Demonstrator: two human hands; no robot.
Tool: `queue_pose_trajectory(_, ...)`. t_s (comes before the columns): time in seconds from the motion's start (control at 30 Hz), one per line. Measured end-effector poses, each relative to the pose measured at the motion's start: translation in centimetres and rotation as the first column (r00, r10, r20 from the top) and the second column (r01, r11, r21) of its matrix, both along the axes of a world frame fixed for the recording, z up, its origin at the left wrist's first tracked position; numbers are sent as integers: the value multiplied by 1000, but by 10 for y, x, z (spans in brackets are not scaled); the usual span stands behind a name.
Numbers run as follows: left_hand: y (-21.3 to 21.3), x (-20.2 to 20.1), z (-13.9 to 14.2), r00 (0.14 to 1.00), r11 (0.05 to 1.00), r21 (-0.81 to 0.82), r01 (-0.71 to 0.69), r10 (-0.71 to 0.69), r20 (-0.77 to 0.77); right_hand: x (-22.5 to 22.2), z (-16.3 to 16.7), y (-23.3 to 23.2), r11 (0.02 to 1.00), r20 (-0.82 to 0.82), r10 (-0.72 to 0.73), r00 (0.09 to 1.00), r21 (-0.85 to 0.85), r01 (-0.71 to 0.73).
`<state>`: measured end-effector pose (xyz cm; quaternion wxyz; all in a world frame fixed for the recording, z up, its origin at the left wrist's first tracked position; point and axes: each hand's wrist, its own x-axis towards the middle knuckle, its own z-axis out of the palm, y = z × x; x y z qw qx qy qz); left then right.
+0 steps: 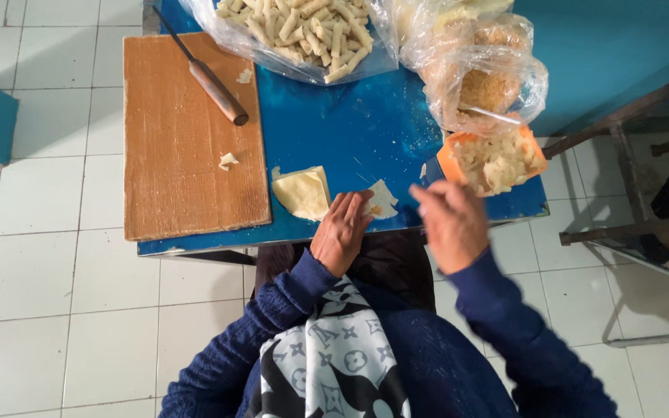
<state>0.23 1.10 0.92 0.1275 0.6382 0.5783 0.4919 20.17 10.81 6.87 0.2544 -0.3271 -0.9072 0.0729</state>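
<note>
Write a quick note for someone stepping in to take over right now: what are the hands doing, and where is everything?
Left hand: flat on a small dough sheet at the table's near edge.
Right hand: raised, blurred, just below the orange tub of filling; what it holds can't be told.
Sheet stack: beside left hand.
Done: bag of rolls at far edge.
Left: this sheet unrolled.

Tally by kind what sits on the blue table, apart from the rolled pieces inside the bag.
Wooden board: 1
Knife: 1
Plastic bags: 2
Orange container: 1
Dough sheets, a stack and one under the left hand: 2
Total: 7
</note>
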Motion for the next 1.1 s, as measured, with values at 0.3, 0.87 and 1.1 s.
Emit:
queue_pose_trajectory(0.3,3,3,-1,998,999,19,-51,51,-20,-14,-37,-30,998,-147,-52,988,-44,46)
queue_pose_trajectory(0.87,7,0,-2,991,1000,31,2,2,-130,-38,-50,-19,997,-202,61,977,60,-50)
queue_pose_trajectory(1.1,12,2,1,989,997,-47,-58,51,-136,-44,-50,-5,996,-237,-5,972,-92,-17)
